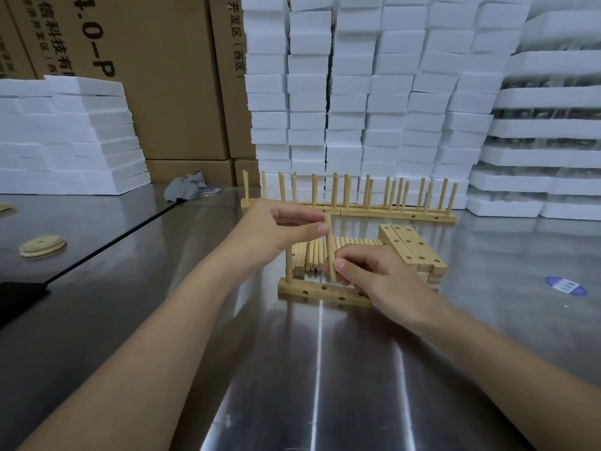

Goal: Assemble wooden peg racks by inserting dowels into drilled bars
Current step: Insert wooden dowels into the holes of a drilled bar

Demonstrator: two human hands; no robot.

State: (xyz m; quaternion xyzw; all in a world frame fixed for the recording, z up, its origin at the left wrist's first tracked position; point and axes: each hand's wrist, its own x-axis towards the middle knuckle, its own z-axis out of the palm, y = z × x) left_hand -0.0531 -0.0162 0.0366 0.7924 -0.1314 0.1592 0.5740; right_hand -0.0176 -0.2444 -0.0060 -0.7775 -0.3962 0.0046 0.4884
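A drilled wooden bar (pixel 320 291) lies across the steel table in front of me, with one dowel (pixel 288 266) standing upright in its left end. Both hands hold a second dowel (pixel 330 245) upright over the bar's middle. My left hand (pixel 276 227) pinches its top, and my right hand (pixel 367 271) grips its lower part and hides the bar's right end. Behind the bar lie a row of loose dowels (pixel 313 253) and a stack of drilled bars (pixel 411 249). Finished peg racks (pixel 351 203) stand further back.
White foam blocks (pixel 374 92) are stacked high behind the racks and at the left (pixel 65 135), with cardboard boxes (pixel 162 76) between them. A grey rag (pixel 187 188), round wooden discs (pixel 42 246) and a blue sticker (pixel 566 285) lie on the table.
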